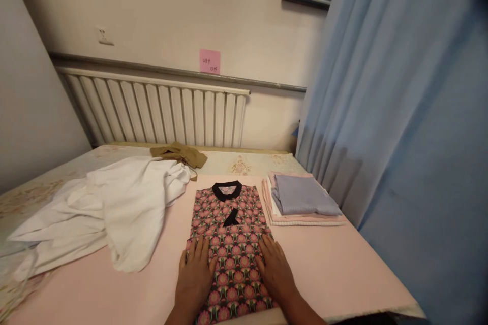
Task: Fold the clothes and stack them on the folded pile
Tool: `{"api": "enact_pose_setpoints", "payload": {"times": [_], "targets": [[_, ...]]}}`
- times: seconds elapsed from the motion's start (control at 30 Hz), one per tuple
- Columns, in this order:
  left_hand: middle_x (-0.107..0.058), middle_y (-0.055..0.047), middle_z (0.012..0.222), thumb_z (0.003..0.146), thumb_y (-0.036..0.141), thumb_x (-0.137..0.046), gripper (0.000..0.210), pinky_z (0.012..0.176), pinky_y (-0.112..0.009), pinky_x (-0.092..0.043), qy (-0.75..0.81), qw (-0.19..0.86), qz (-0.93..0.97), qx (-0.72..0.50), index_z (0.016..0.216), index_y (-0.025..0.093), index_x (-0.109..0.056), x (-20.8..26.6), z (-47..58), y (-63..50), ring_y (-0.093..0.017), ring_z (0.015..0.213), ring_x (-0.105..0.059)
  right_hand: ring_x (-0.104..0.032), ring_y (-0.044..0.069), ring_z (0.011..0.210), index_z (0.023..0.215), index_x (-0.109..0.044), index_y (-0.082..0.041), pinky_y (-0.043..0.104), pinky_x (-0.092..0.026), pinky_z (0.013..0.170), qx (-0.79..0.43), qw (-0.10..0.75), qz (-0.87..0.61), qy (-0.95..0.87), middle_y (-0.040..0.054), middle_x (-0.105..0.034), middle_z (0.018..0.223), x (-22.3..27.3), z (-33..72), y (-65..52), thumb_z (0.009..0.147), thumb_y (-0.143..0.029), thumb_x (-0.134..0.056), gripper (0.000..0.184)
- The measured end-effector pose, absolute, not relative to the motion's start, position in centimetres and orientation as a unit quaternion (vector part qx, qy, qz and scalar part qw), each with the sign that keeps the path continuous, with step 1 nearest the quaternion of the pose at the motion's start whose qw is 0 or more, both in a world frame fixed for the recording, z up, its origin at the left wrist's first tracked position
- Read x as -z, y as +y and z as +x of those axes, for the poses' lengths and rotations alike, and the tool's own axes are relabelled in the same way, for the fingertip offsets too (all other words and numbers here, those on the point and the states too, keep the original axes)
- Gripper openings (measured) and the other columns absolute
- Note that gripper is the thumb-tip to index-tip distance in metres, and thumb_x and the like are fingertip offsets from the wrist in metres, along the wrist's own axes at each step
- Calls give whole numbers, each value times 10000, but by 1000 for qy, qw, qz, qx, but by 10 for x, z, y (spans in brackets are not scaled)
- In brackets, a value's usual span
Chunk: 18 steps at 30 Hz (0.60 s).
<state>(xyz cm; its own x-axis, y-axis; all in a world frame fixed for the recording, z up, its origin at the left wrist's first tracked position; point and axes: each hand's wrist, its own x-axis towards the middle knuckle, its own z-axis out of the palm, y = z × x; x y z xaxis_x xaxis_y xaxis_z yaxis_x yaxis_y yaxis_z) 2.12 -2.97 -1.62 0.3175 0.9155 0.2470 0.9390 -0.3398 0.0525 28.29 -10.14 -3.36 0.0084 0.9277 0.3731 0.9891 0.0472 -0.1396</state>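
A patterned shirt [238,266] with pink flowers and a black collar lies partly folded on the pink cloth [320,269] in front of me. Its lower part is turned up over the body, just below a black strip of trim. My left hand [196,274] rests flat on the left side of the folded part, fingers stretched out. On the opposite side, my right hand [277,270] lies flat too, its fingers pointing toward the collar. Neither hand grips the fabric.
A rumpled white garment [131,203] spreads over the left side, with an olive-brown cloth [179,153] behind it. At right sits a stack of folded clothes [305,195], blue-grey on top. A blue curtain [381,86] hangs along the right; a radiator [163,106] stands behind the bed.
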Motion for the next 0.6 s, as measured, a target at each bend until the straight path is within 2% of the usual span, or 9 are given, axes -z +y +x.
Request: {"api": "enact_pose_setpoints", "payload": {"times": [0.17, 0.37, 0.5, 0.6], "targets": [[-384, -102, 1516, 926, 393, -360, 549, 1110, -527, -250, -559, 35, -817, 137, 1413, 155, -451, 17, 17, -21, -307, 1387, -329, -393, 265, 1364, 1382, -495, -178, 469, -335, 1120, 87, 179, -686, -700, 86, -449, 1465, 35, 284, -102, 959, -328, -432, 453], [-380, -147, 1513, 932, 365, -366, 524, 1107, -482, -298, -553, 0, -798, 237, 1385, 124, -471, 32, 2, 3, -301, 1397, -314, -412, 255, 1353, 1400, -479, -212, 460, -348, 1119, 94, 187, -685, -698, 68, -461, 1457, 38, 285, -102, 948, -322, -458, 466], [-409, -195, 1473, 925, 334, -359, 528, 1092, -448, -350, -574, -76, -750, 321, 1378, 76, -441, 32, -8, 27, -285, 1359, -378, -416, 254, 1350, 1404, -476, -217, 456, -362, 1112, 95, 187, -683, -699, 71, -456, 1460, 39, 285, -103, 951, -337, -459, 470], [-500, -210, 1388, 872, 307, -417, 523, 1083, -436, -372, -601, -187, -688, 361, 1320, 45, -483, 21, -17, 45, -289, 1303, -452, -415, 256, 1350, 1404, -477, -217, 461, -363, 1113, 97, 185, -683, -700, 77, -465, 1453, 40, 285, -103, 956, -339, -455, 465]]}}
